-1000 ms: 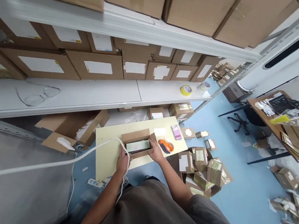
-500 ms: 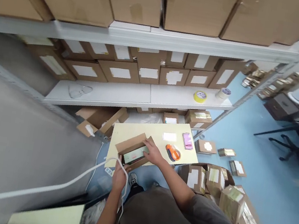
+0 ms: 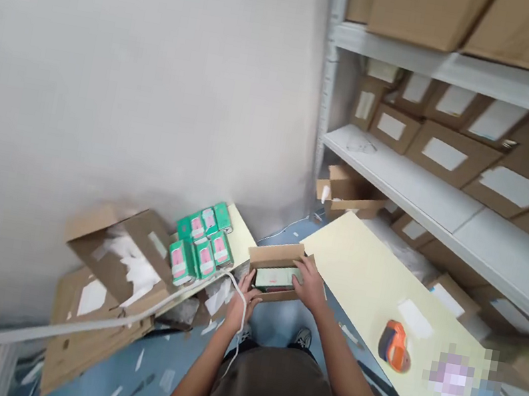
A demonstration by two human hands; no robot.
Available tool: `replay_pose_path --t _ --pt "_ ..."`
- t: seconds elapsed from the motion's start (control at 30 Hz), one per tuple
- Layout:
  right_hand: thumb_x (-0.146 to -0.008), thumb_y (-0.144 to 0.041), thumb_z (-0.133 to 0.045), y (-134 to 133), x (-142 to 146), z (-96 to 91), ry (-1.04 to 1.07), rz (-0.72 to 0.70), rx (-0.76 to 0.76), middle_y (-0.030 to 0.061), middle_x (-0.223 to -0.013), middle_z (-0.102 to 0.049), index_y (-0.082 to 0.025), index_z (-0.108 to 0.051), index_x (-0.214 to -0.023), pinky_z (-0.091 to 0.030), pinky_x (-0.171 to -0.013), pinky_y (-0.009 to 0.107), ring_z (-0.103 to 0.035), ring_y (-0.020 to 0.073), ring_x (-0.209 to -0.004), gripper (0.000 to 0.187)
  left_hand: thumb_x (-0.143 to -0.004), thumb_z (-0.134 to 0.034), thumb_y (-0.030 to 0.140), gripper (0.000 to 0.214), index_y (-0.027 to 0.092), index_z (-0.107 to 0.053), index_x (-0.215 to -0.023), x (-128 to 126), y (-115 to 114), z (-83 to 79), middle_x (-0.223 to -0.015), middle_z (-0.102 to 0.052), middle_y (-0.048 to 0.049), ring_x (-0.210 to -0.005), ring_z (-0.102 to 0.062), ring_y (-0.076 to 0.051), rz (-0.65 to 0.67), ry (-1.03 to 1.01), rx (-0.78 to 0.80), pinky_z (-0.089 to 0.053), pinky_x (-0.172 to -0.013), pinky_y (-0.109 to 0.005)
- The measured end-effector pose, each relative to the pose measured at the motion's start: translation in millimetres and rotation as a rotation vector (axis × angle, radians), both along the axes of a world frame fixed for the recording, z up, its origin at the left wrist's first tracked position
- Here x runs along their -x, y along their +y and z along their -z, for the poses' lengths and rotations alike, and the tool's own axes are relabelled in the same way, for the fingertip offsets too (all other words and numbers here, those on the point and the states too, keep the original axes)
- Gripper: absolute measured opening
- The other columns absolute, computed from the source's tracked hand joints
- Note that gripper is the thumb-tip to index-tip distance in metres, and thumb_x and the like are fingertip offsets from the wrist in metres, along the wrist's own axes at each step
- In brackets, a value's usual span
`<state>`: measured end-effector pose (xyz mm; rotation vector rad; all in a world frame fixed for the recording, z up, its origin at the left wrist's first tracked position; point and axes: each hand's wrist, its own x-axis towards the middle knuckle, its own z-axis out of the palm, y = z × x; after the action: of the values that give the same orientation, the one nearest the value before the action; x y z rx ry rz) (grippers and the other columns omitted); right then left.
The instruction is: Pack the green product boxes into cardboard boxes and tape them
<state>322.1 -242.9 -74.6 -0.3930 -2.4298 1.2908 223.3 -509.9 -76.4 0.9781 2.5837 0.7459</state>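
An open cardboard box [image 3: 280,255] is held in the air between my hands, in the gap between two pale yellow tables. Inside it lies a pale green carton [image 3: 276,277] with small print on top. My left hand [image 3: 239,302] grips the left end of the box, its fingers around the wall. Over the right end reaches my right hand [image 3: 311,285], thumb and fingertips inside the rim, close to the carton's end. Whether those fingertips press on the carton I cannot tell. A white cable [image 3: 142,319] passes in front of my left wrist.
Several green-and-pink cartons [image 3: 203,259] stand on the left table [image 3: 241,238], beside an open box with white paper [image 3: 136,264]. On the right table [image 3: 350,260] lie an orange tape dispenser [image 3: 394,347] and a white label [image 3: 415,318]. Shelves [image 3: 413,189] hold boxes at right.
My view has swung left, bringing the left table and green cartons into sight. Both hands have carried the cardboard box off the right table toward the left one.
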Motion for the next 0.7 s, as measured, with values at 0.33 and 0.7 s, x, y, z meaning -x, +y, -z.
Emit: replay_pose_path --t 0.33,0.7 --pt "-0.095 -0.018 -0.068 -169.2 95.9 -34.5 0.057 -0.351 -0.111 0.0162 -0.16 -0.06 -0.026 -0.07 -0.148 -0.044 -0.13 0.064 -0.055 0.0381 -0.151 0.054 -0.089 -0.072 0.023 0.016 0.029 -0.086 -0.091 -16.2 -205.5 10.2 -0.171 -0.056 -0.003 -0.166 -0.039 -0.043 -0.373 -0.032 -0.058 -0.042 -0.131 -0.063" --pt "-0.096 -0.018 -0.067 -399.2 182.0 -1.1 0.025 -0.563 -0.173 0.0151 -0.163 -0.058 -0.026 -0.069 -0.149 -0.046 -0.129 0.056 -0.055 0.0341 -0.152 0.053 -0.092 -0.071 0.019 0.017 0.025 -0.086 -0.093 -20.0 -419.2 37.7 -0.178 -0.046 -0.0081 -0.158 -0.051 -0.039 -0.448 -0.019 -0.099 -0.047 -0.128 -0.057"
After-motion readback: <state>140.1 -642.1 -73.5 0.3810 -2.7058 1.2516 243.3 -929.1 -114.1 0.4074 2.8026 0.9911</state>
